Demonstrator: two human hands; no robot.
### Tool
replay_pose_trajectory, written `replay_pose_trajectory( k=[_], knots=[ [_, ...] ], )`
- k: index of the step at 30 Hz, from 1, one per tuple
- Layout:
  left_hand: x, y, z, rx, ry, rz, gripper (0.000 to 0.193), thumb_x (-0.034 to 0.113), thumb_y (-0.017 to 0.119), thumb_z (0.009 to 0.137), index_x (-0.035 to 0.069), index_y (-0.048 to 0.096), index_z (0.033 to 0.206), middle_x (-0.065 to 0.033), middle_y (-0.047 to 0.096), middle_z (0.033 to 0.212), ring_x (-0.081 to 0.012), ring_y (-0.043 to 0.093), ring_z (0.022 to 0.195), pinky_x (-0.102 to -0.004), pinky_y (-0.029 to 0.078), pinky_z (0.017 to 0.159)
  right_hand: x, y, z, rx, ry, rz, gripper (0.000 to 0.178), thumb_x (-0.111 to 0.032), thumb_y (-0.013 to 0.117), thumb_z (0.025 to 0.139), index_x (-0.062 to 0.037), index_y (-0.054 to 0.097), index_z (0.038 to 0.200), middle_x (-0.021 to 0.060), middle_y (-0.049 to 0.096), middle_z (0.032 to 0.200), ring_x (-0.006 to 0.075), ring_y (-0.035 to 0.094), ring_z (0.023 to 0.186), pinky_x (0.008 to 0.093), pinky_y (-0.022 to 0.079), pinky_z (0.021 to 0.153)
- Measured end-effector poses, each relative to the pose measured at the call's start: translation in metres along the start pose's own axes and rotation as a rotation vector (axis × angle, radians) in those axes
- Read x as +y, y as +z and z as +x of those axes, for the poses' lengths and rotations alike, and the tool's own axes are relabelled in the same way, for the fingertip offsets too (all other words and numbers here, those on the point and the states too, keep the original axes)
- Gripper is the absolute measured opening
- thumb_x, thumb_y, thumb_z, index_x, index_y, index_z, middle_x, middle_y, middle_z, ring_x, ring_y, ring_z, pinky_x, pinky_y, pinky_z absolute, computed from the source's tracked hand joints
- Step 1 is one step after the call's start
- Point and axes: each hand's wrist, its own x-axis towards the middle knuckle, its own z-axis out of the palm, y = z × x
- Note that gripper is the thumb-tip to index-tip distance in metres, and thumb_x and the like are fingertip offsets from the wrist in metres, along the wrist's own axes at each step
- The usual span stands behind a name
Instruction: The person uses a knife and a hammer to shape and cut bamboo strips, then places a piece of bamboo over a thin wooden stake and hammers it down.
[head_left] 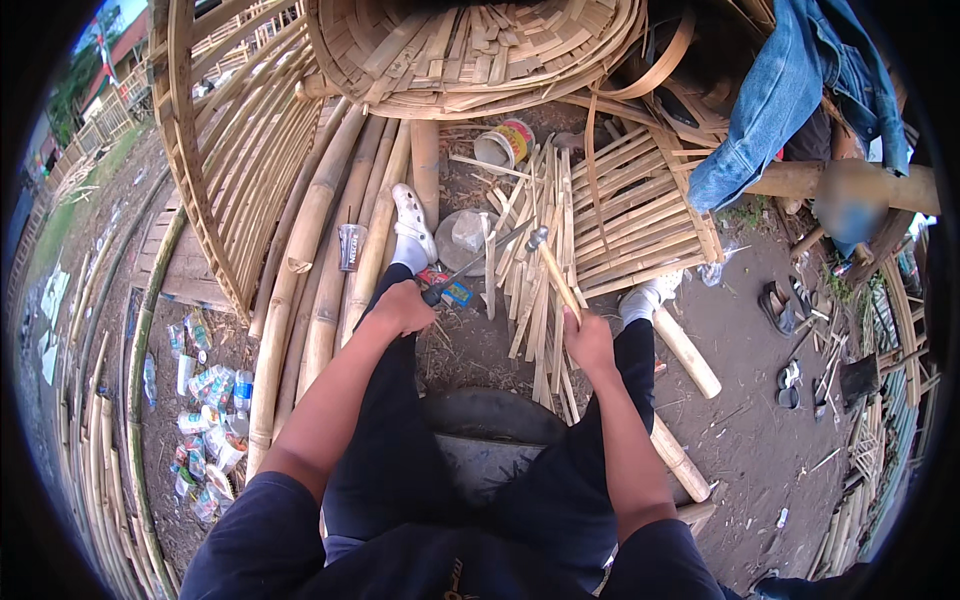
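Note:
My left hand is closed round the dark handle of a long-bladed knife, whose blade slants up to the right. My right hand grips the wooden handle of a hammer. The hammer's metal head is close to the knife's far end; whether they touch I cannot tell. Beneath both tools lies a loose heap of split bamboo strips. A pale stone block sits just left of the heap, near my left foot. Small red and blue wrappers lie beside the knife handle.
A big woven bamboo basket stands ahead. Bamboo poles and a plastic cup are at left, with plastic litter beyond. A slatted bamboo panel lies right; a bucket sits behind the strips. Someone in denim is at upper right.

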Motion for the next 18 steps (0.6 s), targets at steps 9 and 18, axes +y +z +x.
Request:
replay_pose_trajectory(
  k=[9, 18],
  knots=[
    [0.004, -0.013, 0.018, -0.052, 0.003, 0.163, 0.025, 0.014, 0.055, 0.066, -0.004, 0.060, 0.050, -0.0206, 0.064, 0.057, -0.0301, 0.069, 0.064, -0.0385, 0.056, 0.066, -0.080, -0.056, 0.036, 0.389, -0.149, 0.388, 0.031, -0.023, 0.058, 0.096, 0.0033, 0.055, 0.080, 0.0231, 0.055, 0.058, 0.0426, 0.057, 0.054, 0.0458, 0.044, 0.050],
    [0.008, 0.006, 0.002, -0.123, -0.038, 0.139, 0.022, 0.010, 0.056, 0.064, -0.010, 0.065, 0.064, -0.0272, 0.066, 0.070, -0.0362, 0.070, 0.078, -0.0391, 0.056, 0.076, 0.033, 0.056, 0.000, -0.070, 0.092, 0.023, 0.044, -0.036, 0.054, 0.095, 0.0053, 0.062, 0.079, 0.0304, 0.061, 0.073, 0.0489, 0.062, 0.072, 0.0556, 0.050, 0.068]
  ],
)
